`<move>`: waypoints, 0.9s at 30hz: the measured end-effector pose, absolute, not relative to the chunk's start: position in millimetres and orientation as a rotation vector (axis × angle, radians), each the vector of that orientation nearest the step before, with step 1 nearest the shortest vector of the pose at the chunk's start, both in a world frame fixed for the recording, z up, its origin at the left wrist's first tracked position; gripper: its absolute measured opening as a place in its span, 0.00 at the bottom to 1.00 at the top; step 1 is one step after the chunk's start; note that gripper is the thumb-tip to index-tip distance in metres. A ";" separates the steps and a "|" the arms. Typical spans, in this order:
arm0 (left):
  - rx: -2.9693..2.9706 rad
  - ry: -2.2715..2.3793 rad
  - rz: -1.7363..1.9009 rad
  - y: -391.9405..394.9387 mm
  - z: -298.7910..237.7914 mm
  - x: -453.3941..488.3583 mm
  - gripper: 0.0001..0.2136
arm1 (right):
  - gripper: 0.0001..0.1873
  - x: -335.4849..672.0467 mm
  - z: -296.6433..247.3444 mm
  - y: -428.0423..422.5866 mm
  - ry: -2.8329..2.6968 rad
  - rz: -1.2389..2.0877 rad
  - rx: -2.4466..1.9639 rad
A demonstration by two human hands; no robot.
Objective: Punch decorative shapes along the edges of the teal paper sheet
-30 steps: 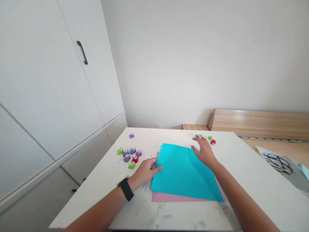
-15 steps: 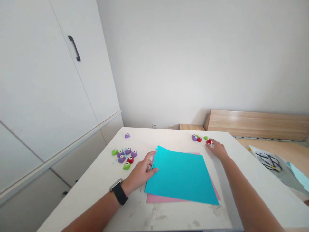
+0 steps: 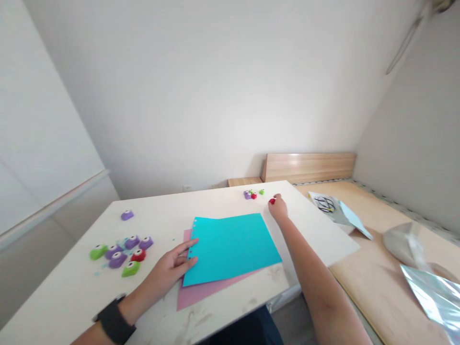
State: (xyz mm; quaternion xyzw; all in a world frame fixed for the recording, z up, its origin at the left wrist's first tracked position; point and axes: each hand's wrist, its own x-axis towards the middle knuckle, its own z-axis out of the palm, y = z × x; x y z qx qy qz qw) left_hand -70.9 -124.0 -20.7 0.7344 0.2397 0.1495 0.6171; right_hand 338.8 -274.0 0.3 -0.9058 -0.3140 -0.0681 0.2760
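My left hand (image 3: 171, 266), with a dark watch on the wrist, grips the punched left edge of a turquoise sheet of paper (image 3: 232, 249) between thumb and fingers. Under that sheet a pink sheet (image 3: 204, 293) sticks out at the left and front. Beyond the paper's right corner, my right hand (image 3: 279, 210) is closed round a small red one-eyed toy (image 3: 272, 201), mostly covered by the fingers. Left of it sit a green toy (image 3: 262, 191) and a tight cluster with a red toy (image 3: 254, 195) and purple ones (image 3: 247, 194).
Several purple, green and red toys lie at the left, among them a green toy (image 3: 130, 269) and a red toy (image 3: 138, 255). A lone purple toy (image 3: 127, 215) stands farther back. Beyond the white table (image 3: 316, 239) is a wooden bed (image 3: 377, 273) with plastic packaging.
The view has swung to the right, bringing more of the bed into sight. The right hand with the red toy now lies farther from the green toy and the cluster. The turquoise sheet has turned slightly.
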 end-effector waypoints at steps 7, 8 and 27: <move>1.477 0.624 0.413 -112.6 -22.6 -66.1 0.34 | 0.07 307.0 45.5 -277.7 -1.010 -0.217 -2.258; 1.477 0.640 0.419 -112.5 -21.8 -67.1 0.36 | 0.07 302.0 51.0 -275.5 -1.021 -0.214 -2.232; 1.804 0.687 0.673 -100.8 -18.9 -88.5 0.20 | 0.23 148.8 14.2 -166.9 -0.904 1.007 -1.236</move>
